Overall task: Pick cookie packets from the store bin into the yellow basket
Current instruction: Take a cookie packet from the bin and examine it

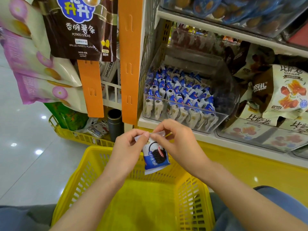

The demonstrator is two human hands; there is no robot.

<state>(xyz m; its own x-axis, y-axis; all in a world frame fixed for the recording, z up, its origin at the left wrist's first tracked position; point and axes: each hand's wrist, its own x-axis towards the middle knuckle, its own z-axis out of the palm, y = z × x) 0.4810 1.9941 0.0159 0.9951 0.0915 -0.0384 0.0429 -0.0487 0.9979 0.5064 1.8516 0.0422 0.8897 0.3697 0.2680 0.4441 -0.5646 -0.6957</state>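
Nearest me sat one yellow basket, its mesh wall just below my two hands. My left hand pinched the top seam of a single cookie packet between thumb and forefinger. My right hand pinched the same seam from the other side, the hands nearly touching. The packet hung upright above the basket. Beyond, one clear store bin on the shelf held rows of like packets, too many to count.
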